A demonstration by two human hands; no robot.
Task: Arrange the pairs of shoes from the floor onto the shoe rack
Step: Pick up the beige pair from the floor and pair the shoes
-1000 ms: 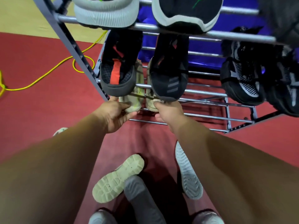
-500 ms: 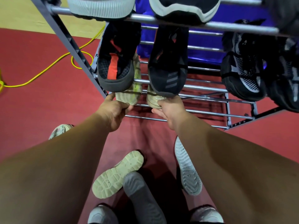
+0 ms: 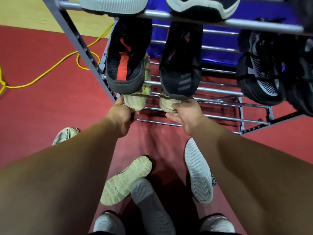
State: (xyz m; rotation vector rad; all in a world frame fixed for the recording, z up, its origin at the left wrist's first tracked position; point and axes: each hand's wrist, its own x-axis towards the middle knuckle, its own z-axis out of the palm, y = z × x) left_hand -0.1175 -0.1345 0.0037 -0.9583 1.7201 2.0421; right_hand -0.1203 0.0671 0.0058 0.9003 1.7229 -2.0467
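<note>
Two hands at the shoe rack point(image 3: 254, 24), my left hand point(image 3: 122, 115) curled round the heel of the left beige shoe point(image 3: 137, 101), my right hand point(image 3: 187, 114) gripping the heel of the right beige shoe point(image 3: 168, 104), both on its low tier, under a black pair point(image 3: 126, 65)

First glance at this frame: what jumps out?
Mid-frame, the left hand and right hand each hold the heel of one of the beige shoes at the lower rails of the rack, just under two black shoes. On the red floor below, more shoes lie sole-up: a cream one and a white one.
</note>
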